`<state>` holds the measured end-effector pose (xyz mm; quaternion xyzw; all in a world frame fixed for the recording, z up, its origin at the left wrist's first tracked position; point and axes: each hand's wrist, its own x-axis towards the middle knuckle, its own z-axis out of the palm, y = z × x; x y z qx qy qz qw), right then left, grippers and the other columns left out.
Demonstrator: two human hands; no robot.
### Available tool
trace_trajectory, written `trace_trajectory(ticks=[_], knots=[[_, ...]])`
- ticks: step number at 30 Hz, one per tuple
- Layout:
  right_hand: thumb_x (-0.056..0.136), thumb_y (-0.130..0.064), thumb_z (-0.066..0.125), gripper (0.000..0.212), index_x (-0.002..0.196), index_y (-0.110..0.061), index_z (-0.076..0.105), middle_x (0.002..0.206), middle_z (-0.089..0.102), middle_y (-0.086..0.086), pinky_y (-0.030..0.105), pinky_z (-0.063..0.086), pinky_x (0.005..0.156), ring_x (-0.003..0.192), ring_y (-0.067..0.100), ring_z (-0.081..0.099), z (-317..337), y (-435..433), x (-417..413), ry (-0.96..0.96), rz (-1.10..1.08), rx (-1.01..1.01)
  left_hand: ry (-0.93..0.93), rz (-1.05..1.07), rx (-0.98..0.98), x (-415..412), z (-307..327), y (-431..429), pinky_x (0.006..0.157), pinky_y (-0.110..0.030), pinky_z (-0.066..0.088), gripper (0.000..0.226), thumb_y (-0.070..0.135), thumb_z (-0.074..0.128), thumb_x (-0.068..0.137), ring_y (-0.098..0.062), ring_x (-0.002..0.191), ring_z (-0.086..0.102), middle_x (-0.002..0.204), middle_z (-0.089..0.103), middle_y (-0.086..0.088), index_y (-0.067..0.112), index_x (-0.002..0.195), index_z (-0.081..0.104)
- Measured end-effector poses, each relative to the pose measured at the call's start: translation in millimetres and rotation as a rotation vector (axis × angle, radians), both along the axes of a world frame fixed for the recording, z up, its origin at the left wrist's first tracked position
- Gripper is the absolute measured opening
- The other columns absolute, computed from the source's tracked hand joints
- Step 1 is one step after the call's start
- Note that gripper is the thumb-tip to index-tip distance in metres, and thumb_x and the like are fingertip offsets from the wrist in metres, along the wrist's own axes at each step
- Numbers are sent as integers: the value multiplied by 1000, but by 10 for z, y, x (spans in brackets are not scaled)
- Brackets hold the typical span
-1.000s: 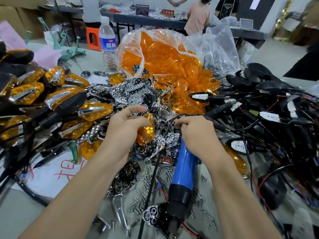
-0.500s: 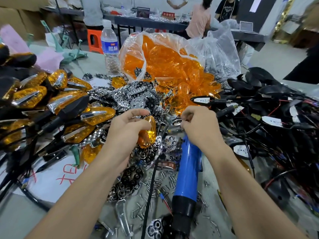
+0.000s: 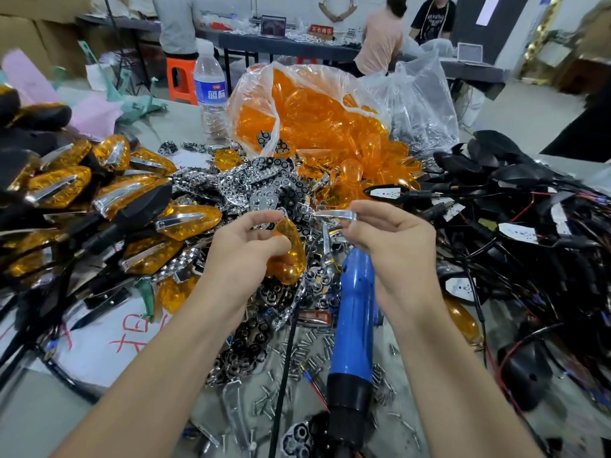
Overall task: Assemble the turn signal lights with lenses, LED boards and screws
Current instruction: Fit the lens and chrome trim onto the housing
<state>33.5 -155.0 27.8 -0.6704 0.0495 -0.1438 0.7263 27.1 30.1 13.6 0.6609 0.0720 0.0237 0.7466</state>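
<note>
head view: your left grip (image 3: 244,249) is curled round an amber lens (image 3: 291,259), thumb on top, and holds it up over the middle of the desk (image 3: 29,421). your right grip (image 3: 393,239) is clamped on a chrome trim strip (image 3: 334,213), pinched between thumb and forefinger. the strip points left toward the lens, just beside it, and whether they touch is unclear. a blue electric screwdriver (image 3: 353,325) lies on the desk under your right wrist with its black end toward you. loose screws (image 3: 307,355) are scattered around it. a heap of chrome reflector plates (image 3: 261,190) sits behind and below both hands. behind that heap is an open clear bag of amber lenses (image 3: 307,117), with a second clear bag of chrome parts (image 3: 420,104) to its right. a water bottle (image 3: 210,90) stands upright left of the lens bag. finished turn signals (image 3: 59,186), amber with chrome trim and black bodies, are stacked on the left. on the right is a tangle of black housings with wires (image 3: 529,226), and some show a white led board (image 3: 385,192). people stand at a far table, blurred.
</note>
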Motion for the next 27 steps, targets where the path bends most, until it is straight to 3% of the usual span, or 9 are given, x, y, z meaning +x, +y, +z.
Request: trace_trajectory(ticks=[3, 5, 8, 11, 14, 18, 22, 27], knots=[[75, 11, 81, 30, 83, -18, 83, 84, 79, 7, 29, 62, 78, 80, 21, 75, -36, 134, -177, -43, 30, 82, -26, -17, 22, 4, -14, -27, 75, -37, 59, 39, -2, 74, 89, -24, 85, 78, 97, 78, -12, 25, 116, 69], [73, 9, 83, 26, 80, -16, 81, 80, 79, 4, 28, 63, 74, 75, 16, 74, -67, 206, -238, -78, 21, 9, -33, -41, -4, 5, -24, -45, 79, -38, 60, 40, -4, 72, 89, -23, 89, 78, 97, 80, -9, 23, 119, 68], [76, -1, 84, 24, 79, -24, 78, 77, 78, -9, 23, 61, 72, 74, 8, 75, -87, 257, -304, -99, 0, -209, -37, -79, -100, -3, -32, -48, 78, -37, 62, 41, -9, 67, 90, -25, 91, 78, 99, 80, -10, 18, 122, 67], [85, -11, 78, 26, 96, -35, 80, 86, 74, -30, 13, 57, 78, 85, -6, 72, -99, 299, -351, -114, -35, -368, -52, -87, -121, 0, -48, -56, 75, -33, 61, 41, -10, 65, 90, -21, 87, 78, 98, 81, -7, 19, 119, 68], [92, -19, 69, 33, 109, -48, 74, 90, 75, -30, 32, 63, 80, 85, 4, 74, -93, 381, -403, -158, -10, -437, -67, -58, -169, -2, -42, -72, 66, -26, 60, 41, -11, 65, 89, -17, 82, 77, 95, 81, -7, 19, 117, 68], [96, -17, 67, 56, 93, -73, 67, 80, 75, -24, 41, 64, 70, 72, 11, 74, -80, 431, -420, -153, 36, -454, -56, -9, -197, 0, -62, -65, 85, -41, 60, 39, -9, 68, 89, -20, 86, 77, 99, 81, -8, 17, 119, 68], [97, -13, 69, 58, 90, -70, 68, 73, 76, -20, 37, 65, 70, 65, 7, 75, -137, 406, -373, -105, 2, -389, -50, 13, -224, 13, -55, -59, 74, -32, 62, 38, -9, 70, 88, -20, 81, 77, 96, 81, -9, 14, 117, 69], [97, -9, 69, 32, 103, -39, 76, 69, 76, -14, 24, 63, 64, 63, 8, 75, -208, 343, -320, -86, 12, -331, -76, 32, -178, -17, -22, -45, 63, -22, 58, 41, -12, 73, 84, -19, 75, 77, 90, 81, -8, 17, 113, 72]])
